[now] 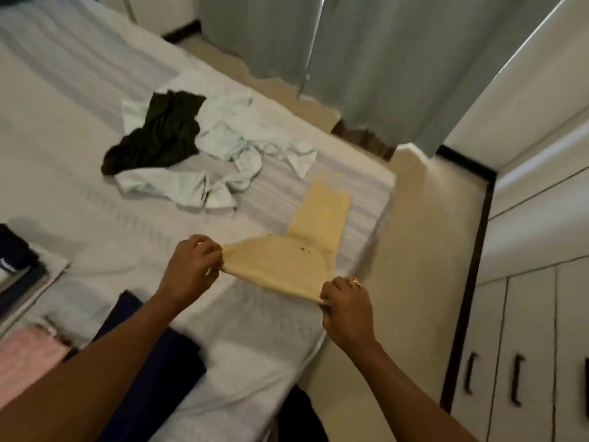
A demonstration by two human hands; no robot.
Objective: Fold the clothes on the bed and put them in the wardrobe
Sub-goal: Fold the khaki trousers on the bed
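So we judge ourselves partway through. A dark folded stack [16, 260] and a pink piece [28, 358] sit at the near left of the bed [63, 154], while a dark green garment [156, 132] and a crumpled pale shirt [223, 154] lie unfolded mid-bed. The wardrobe [541, 282] on our right looks closed. Our left hand [191, 266] and right hand [347, 311] each pinch a corner of the yellow garment [302, 244], fingers curled tight on the fabric. We hold its near edge taut between them, and the rest lies flat by the bed's corner.
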